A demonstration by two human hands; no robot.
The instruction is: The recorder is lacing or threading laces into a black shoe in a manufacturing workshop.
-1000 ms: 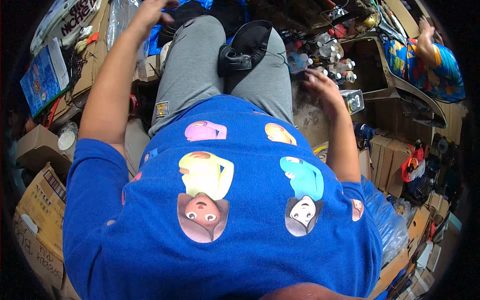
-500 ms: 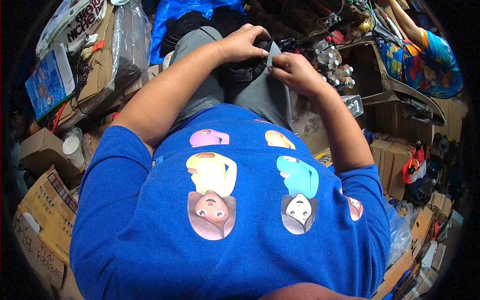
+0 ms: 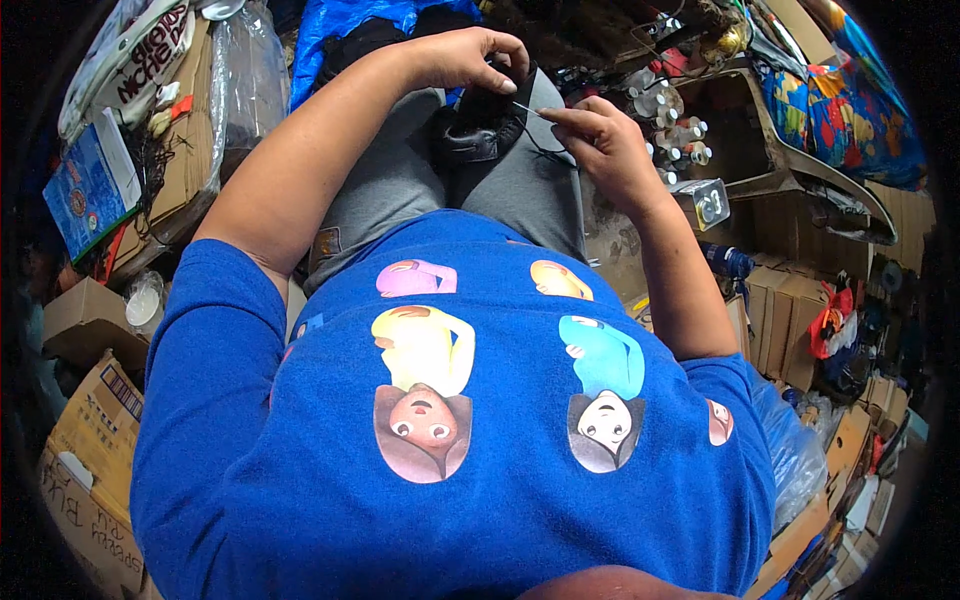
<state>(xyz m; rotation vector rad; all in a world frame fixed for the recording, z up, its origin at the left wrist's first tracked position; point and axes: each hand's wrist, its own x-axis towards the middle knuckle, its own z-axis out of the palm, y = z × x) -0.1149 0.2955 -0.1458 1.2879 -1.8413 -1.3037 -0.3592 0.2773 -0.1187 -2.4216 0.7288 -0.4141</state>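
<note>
Grey trousers bear a shoe, left grip clasping its far edge, right grip pinching a thin tool.

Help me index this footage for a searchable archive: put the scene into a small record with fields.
Object: black shoe, on the person's lap
Left hand: thumb and fingers at the shoe's upper edge
Right hand: pinches a thin tool, too small to identify, one end toward the shoe
Clothing: blue shirt, grey trousers
Picture right: clear bottles; another person's bright patterned clothing
Picture left: open plastic cup beside a cardboard box
</note>
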